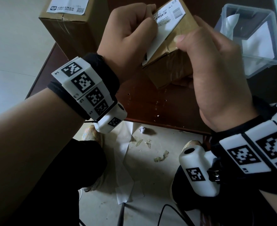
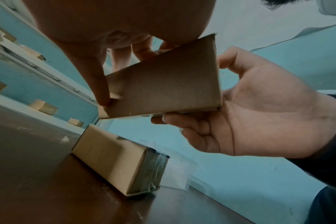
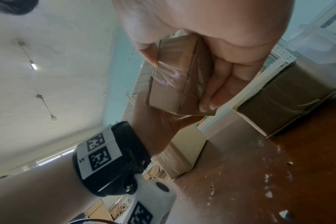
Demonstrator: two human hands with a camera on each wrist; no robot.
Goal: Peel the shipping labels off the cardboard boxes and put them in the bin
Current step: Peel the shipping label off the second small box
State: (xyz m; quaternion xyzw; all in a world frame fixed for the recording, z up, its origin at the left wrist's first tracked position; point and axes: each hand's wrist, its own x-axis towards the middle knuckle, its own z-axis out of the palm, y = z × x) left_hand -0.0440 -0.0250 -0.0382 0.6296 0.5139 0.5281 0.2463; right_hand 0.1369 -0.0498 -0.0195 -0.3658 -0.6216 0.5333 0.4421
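Above the table's point(image 1: 139, 101) near edge, both hands grip one box point(image 1: 170, 62): left hand point(image 1: 128, 39) pinching its label point(image 1: 164, 30), right hand point(image 1: 216, 79) curled round it; one bin point(image 1: 268, 66) far right.

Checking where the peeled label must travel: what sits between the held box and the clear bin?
In the head view, only the right hand gripping the small box lies before the bin.
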